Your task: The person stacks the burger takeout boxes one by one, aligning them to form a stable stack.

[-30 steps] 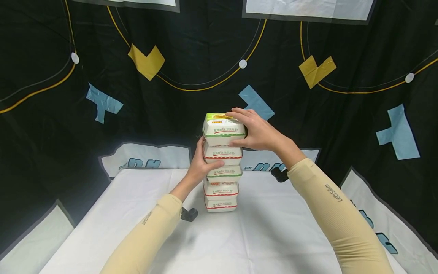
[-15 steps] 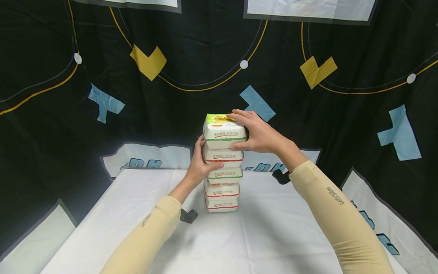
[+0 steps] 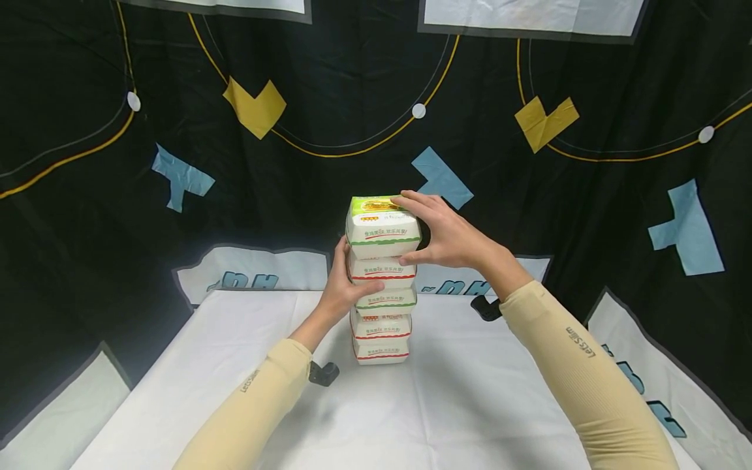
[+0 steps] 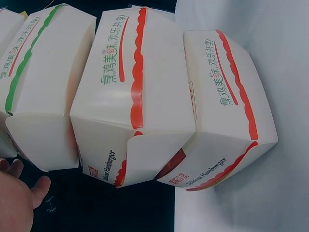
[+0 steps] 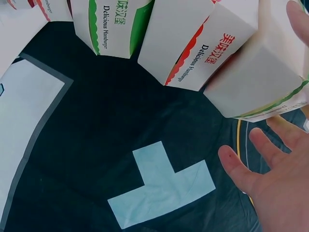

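Observation:
Several white paper burger boxes stand in one column, some trimmed in red and some in green. The top burger box (image 3: 383, 235), green-edged with a burger picture on its lid, sits slightly askew. My right hand (image 3: 449, 228) holds its right side, index finger over the lid and thumb at the lower front; in the right wrist view the lower fingers are spread. My left hand (image 3: 343, 281) holds the column's left side around the red-edged second burger box (image 3: 384, 273), its thumb across the front near the green-edged third box (image 3: 388, 300). The left fingertips are partly hidden behind the boxes.
A red-edged bottom box (image 3: 382, 352) rests on the white-covered table (image 3: 470, 405), below another red-edged box (image 3: 382, 326). Behind hangs a black cloth (image 3: 329, 189) with yellow and blue shapes. Dark wrist cameras (image 3: 324, 373) sit at both sleeves.
The top box has come down slightly and then shifted a little left. My right thumb has slid slightly right and down along it. My left hand has stayed almost still.

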`<move>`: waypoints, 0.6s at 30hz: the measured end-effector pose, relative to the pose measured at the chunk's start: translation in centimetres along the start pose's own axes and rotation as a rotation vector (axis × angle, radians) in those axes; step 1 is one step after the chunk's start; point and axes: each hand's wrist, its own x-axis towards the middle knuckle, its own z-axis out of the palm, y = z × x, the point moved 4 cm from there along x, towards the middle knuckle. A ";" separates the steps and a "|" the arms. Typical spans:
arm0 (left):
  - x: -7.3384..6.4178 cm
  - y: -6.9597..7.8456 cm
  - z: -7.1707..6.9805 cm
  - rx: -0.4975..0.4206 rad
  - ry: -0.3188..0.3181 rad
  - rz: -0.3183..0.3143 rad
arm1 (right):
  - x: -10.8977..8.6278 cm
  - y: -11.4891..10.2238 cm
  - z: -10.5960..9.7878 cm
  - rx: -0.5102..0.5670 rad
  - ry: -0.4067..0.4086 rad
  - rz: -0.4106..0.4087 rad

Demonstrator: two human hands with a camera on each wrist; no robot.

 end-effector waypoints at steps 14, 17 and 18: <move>0.7 -3.2 -0.5 -0.011 0.024 0.030 | -0.6 0.4 -0.1 0.025 0.013 0.012; 0.7 -3.1 -0.5 -0.006 0.025 0.021 | -0.7 0.6 -0.2 0.025 0.017 0.016; 0.7 -3.0 -0.5 -0.003 0.025 0.018 | -0.8 0.7 -0.2 0.025 0.018 0.016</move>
